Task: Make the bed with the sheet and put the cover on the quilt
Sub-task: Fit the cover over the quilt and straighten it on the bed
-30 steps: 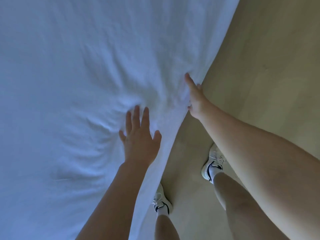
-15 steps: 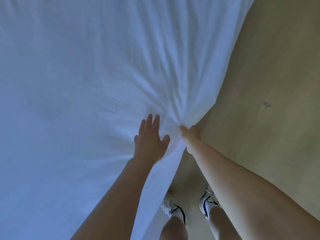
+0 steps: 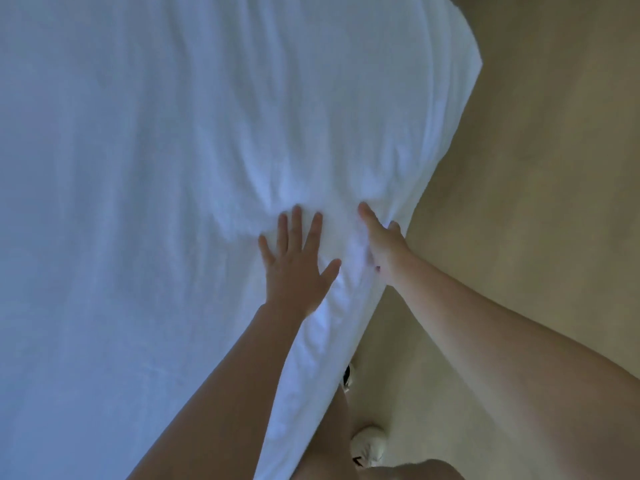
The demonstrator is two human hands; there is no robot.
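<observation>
The white fabric sheet (image 3: 156,168) fills most of the view. It is spread over the bed and drapes down its right side, where its rounded far corner shows at the upper right. Long shallow creases run across it and gather into a tight fan near the bed's edge, between and just beyond the two hands. To the right lies a pale beige smooth floor (image 3: 536,150), touching nothing but the person's feet.

Two bare forearms reach in from the bottom of the view. The left hand (image 3: 298,268) lies flat on top of the sheet, palm down, fingers straight and spread apart, thumb out to the side – it presses the cloth and grasps nothing. The right hand (image 3: 386,244) sits just beside it at the very edge of the bed. Its thumb lies on top of the sheet and its other fingers curl down over the edge, clamped on a fold of the fabric – their tips are hidden.

Below, beside the hanging sheet, stands a white trainer with black markings (image 3: 369,445).
</observation>
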